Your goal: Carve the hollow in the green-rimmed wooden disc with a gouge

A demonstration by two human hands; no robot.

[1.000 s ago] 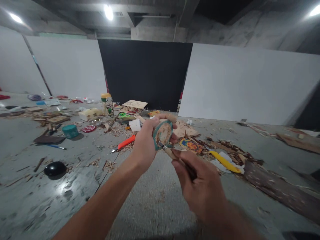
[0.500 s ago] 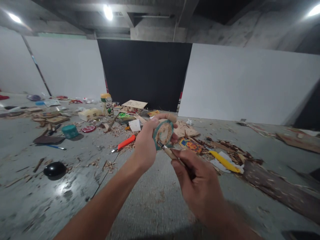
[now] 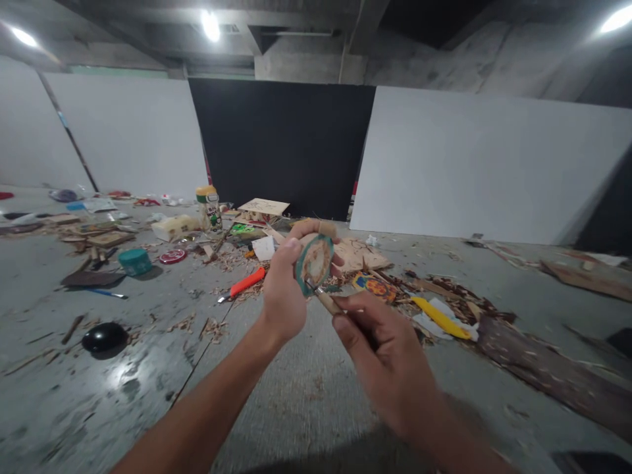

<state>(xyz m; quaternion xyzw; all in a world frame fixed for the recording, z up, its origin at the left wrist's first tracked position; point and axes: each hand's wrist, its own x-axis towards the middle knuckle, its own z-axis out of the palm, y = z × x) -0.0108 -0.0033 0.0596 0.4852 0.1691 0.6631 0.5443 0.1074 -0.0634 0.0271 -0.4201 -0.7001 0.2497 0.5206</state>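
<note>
My left hand is closed around a round wooden disc with a teal rim and a rough, pale carved face, held tilted above the floor. A tan band wraps one of its fingertips. In my right hand is a carving tool with a light wooden handle, gripped between thumb and fingers. Its metal tip meets the lower left part of the disc's face. Beyond my hands lie an orange utility knife on the left and a painted round piece on the right.
Wood shavings litter the concrete floor. A teal tub, a black rounded object, a red lid and a yellow-capped bottle stand left. Right are a yellow tool and a dark brown strip. Panels close off the back.
The disc, both hands and the carving tool have shifted slightly left in view, as has the whole scene. The disc is turned a little more side-on; both grips stay the same.
</note>
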